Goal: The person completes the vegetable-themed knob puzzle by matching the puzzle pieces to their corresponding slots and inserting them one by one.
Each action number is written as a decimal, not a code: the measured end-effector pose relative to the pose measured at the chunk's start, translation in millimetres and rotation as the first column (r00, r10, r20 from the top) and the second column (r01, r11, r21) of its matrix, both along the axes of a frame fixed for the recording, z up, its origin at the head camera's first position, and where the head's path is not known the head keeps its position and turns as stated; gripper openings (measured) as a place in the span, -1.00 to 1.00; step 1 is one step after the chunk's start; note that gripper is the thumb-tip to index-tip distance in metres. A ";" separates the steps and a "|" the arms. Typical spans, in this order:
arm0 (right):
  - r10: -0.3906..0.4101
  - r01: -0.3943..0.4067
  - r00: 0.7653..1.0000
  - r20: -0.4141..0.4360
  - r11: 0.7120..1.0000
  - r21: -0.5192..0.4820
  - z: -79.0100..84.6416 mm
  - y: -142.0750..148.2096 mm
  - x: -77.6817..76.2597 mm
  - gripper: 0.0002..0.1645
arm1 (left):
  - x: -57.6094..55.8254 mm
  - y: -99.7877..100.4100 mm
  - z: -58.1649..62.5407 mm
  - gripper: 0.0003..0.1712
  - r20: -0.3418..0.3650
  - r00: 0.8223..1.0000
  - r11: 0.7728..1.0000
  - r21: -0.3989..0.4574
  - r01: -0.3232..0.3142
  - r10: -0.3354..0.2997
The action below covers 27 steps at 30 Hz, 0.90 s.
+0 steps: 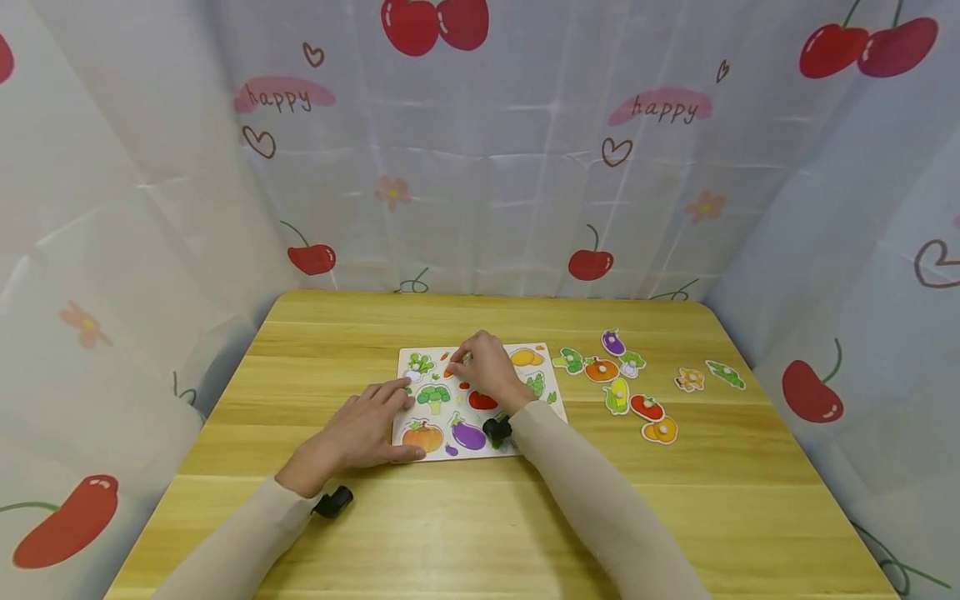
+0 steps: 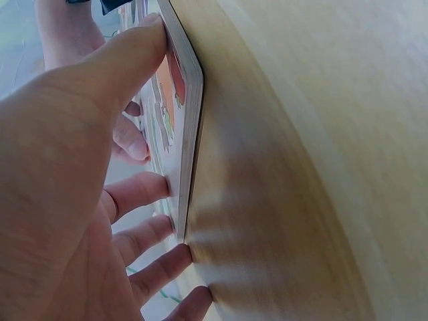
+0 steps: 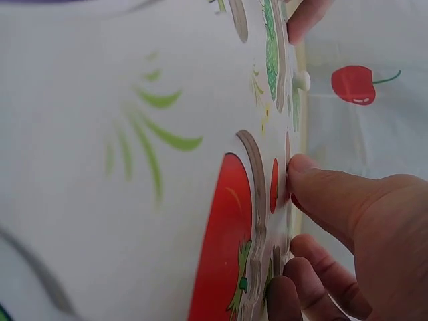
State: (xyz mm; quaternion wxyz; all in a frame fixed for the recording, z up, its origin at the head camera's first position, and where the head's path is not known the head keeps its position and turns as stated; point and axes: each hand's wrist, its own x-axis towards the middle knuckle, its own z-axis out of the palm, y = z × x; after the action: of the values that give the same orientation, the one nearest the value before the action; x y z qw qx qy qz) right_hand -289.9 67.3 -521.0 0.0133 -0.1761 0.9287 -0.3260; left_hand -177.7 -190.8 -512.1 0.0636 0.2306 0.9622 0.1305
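Observation:
A white vegetable puzzle board (image 1: 558, 408) lies on the table. My left hand (image 1: 363, 429) rests at its left side, thumb on the near edge (image 2: 194, 100) and fingers spread along the left edge, some fingertips on the tabletop. Toward the board's far side, my right hand (image 1: 487, 367) pinches a small orange carrot piece (image 1: 447, 372) at the carrot spot. In the right wrist view the thumb (image 3: 328, 187) and fingers stand on either side of that spot, hiding most of the piece. A white knob (image 3: 302, 80) rises from the board beyond the broccoli picture.
Right of the board lie loose knobbed pieces: broccoli (image 1: 572, 361), pumpkin (image 1: 602, 370), eggplant (image 1: 612, 342), corn (image 1: 617, 397), tomato (image 1: 647, 407), potato-like piece (image 1: 661, 431) and pea pod (image 1: 724, 375), among others. A cherry-print curtain (image 1: 480, 233) surrounds the wooden table (image 1: 420, 533).

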 end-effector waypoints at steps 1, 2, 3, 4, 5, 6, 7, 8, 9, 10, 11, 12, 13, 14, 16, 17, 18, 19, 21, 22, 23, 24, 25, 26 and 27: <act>-0.002 0.002 1.000 -0.001 1.000 0.001 0.3 0.0 -0.1 -0.87 | 0.0 0.1 0.4 0.02 -0.001 1.000 1.000 0.000 0.000 0.000; -0.003 0.003 1.000 -0.002 1.000 0.001 0.5 0.0 -0.4 -0.86 | 0.0 0.2 0.9 0.02 -0.001 1.000 1.000 0.002 0.000 0.000; -0.005 0.005 1.000 -0.002 1.000 0.001 0.8 0.1 -0.5 -0.86 | 0.0 0.2 1.2 0.02 -0.001 1.000 1.000 0.003 -0.001 0.001; -0.005 0.005 1.000 0.000 1.000 0.002 0.7 0.3 -0.9 -0.85 | 0.0 0.3 1.5 0.02 0.000 1.000 1.000 0.004 -0.002 0.002; -0.005 0.005 1.000 0.001 1.000 0.003 0.8 0.4 -0.9 -0.85 | -0.1 0.3 1.6 0.01 0.000 1.000 1.000 0.003 -0.002 0.002; -0.006 0.006 1.000 0.002 1.000 0.004 0.9 0.5 -1.1 -0.84 | -0.2 0.3 1.6 0.01 -0.001 1.000 1.000 0.002 -0.003 0.003; -0.006 0.006 1.000 0.003 1.000 0.005 0.9 0.6 -1.1 -0.84 | -0.3 0.2 1.6 0.01 -0.001 1.000 1.000 0.001 -0.003 0.003; -0.007 0.007 1.000 0.006 1.000 0.004 0.8 0.6 -1.1 -0.84 | -0.4 0.2 1.6 0.01 -0.002 1.000 1.000 -0.001 -0.003 0.003; -0.008 0.008 1.000 0.009 1.000 0.006 0.8 0.7 -1.0 -0.84 | -0.5 0.1 1.5 0.01 -0.003 1.000 1.000 -0.003 -0.003 0.003; -0.009 0.008 1.000 0.012 1.000 0.006 0.8 0.6 -1.0 -0.83 | -0.5 0.1 1.6 0.02 -0.003 1.000 1.000 -0.004 -0.002 0.002; -0.010 0.010 1.000 0.014 1.000 0.006 1.1 0.5 -0.6 -0.83 | -0.4 0.2 1.7 0.02 -0.004 1.000 1.000 -0.005 -0.002 0.002; -0.012 0.012 1.000 0.016 1.000 0.006 1.1 0.4 -0.5 -0.83 | -0.4 0.3 1.8 0.02 -0.004 1.000 1.000 -0.005 -0.001 0.001; -0.013 0.013 1.000 0.016 1.000 0.005 1.2 0.4 -0.3 -0.83 | -0.3 0.2 1.9 0.02 -0.004 1.000 1.000 -0.005 -0.001 0.001; -0.014 0.014 1.000 0.017 1.000 0.003 1.4 0.3 0.0 -0.83 | -0.2 0.3 2.0 0.03 -0.004 1.000 1.000 -0.005 -0.001 0.001; -0.015 0.015 1.000 0.016 1.000 -0.003 1.4 0.4 0.6 -0.84 | 0.2 0.4 2.0 0.03 -0.003 1.000 1.000 -0.003 0.000 0.000; -0.014 0.014 1.000 0.014 1.000 -0.006 1.5 0.6 1.0 -0.84 | 0.3 0.4 1.9 0.03 -0.003 1.000 1.000 -0.003 -0.001 0.001; -0.012 0.012 1.000 0.013 1.000 -0.009 1.1 0.8 1.2 -0.84 | 0.5 0.4 1.8 0.03 -0.002 1.000 1.000 -0.003 -0.001 0.001; -0.011 0.011 1.000 0.011 1.000 -0.011 0.9 0.9 1.5 -0.84 | 0.7 0.4 1.8 0.03 0.000 1.000 1.000 -0.002 -0.002 0.002; -0.009 0.009 1.000 0.012 1.000 -0.014 0.1 1.6 1.9 -0.84 | 1.1 0.6 1.6 0.03 0.002 1.000 1.000 -0.002 -0.003 0.003; -0.007 0.008 1.000 0.009 1.000 -0.013 -0.3 2.0 1.9 -0.84 | 1.2 0.6 1.6 0.03 0.003 1.000 1.000 -0.003 -0.003 0.004; -0.007 0.007 1.000 0.008 1.000 -0.014 -0.4 2.5 2.0 -0.83 | 1.2 0.6 1.5 0.03 0.004 1.000 1.000 -0.004 -0.005 0.005; -0.007 0.007 1.000 0.005 1.000 -0.014 -0.8 3.0 2.0 -0.83 | 1.1 0.7 1.4 0.03 0.004 1.000 1.000 -0.005 -0.005 0.005; -0.007 0.008 1.000 0.004 1.000 -0.017 -0.7 3.5 2.2 -0.84 | 1.0 0.6 1.2 0.04 0.004 1.000 1.000 -0.006 -0.005 0.005; -0.007 0.007 1.000 0.003 1.000 -0.020 -1.0 4.1 2.3 -0.84 | 0.8 0.5 1.0 0.04 0.004 1.000 1.000 -0.007 -0.005 0.005; -0.007 0.007 1.000 0.001 1.000 -0.025 -0.7 4.8 2.5 -0.84 | 0.6 0.4 0.8 0.04 0.004 1.000 1.000 -0.007 -0.005 0.005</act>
State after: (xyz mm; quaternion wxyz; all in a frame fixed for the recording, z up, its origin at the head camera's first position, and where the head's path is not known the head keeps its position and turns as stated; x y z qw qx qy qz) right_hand -287.4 72.1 -521.7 0.0104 -0.1730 0.9253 -0.3374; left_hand -177.1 -190.4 -511.3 0.0662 0.2275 0.9631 0.1278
